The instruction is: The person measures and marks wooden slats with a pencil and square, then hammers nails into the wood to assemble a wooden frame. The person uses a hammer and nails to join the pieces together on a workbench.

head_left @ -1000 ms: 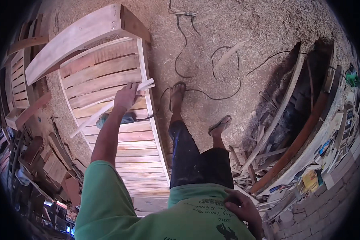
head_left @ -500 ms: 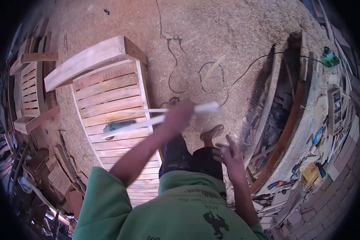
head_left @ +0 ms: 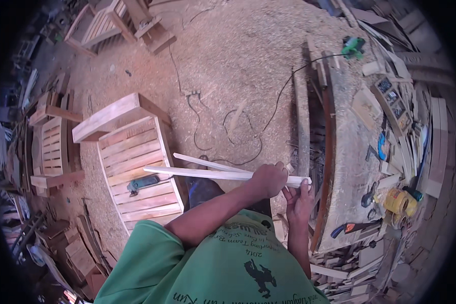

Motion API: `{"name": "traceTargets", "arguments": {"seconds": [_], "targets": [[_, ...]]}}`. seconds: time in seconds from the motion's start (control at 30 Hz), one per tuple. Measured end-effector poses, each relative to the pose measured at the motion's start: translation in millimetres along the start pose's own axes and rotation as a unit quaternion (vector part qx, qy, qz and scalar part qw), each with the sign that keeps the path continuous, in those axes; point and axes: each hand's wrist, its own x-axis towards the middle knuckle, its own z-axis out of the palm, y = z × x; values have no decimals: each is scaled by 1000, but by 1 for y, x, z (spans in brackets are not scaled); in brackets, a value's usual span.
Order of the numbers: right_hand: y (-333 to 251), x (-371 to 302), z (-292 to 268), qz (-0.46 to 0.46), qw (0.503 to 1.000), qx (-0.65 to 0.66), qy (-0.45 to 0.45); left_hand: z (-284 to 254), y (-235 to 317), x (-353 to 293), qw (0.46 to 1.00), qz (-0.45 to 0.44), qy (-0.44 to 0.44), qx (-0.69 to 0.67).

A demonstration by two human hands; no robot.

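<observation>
The wood strips (head_left: 202, 173) have moved rightward, toward the worktop (head_left: 354, 172). The left hand (head_left: 269, 181) grips them near their right end; the right hand (head_left: 299, 200), nearer the worktop, pinches that end. Their long axis runs leftward, crosswise to the body.

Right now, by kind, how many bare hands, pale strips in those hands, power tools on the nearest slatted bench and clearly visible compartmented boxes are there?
Left hand and right hand: 2
Pale strips: 2
Power tool on the slatted bench: 1
Compartmented box: 1
Total: 6
</observation>
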Motion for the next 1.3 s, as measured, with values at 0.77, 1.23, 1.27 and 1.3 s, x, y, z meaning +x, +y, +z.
{"name": "traceTargets", "arguments": {"seconds": [0.77,1.23,1.27,1.3], "targets": [[-190,2,-273,-223,955,183,62,-111,129,153,973,3,-199,-115],[-228,-18,-259,-349,882,250,195,-104,175,297,913,407,-7,9],[-228,-17,-258,-356,878,240,212,-107,174,309,909,415,-40,-6],[-227,-17,-261,-362,874,230,229,-110,175,322,918,371,-131,-50]]}}
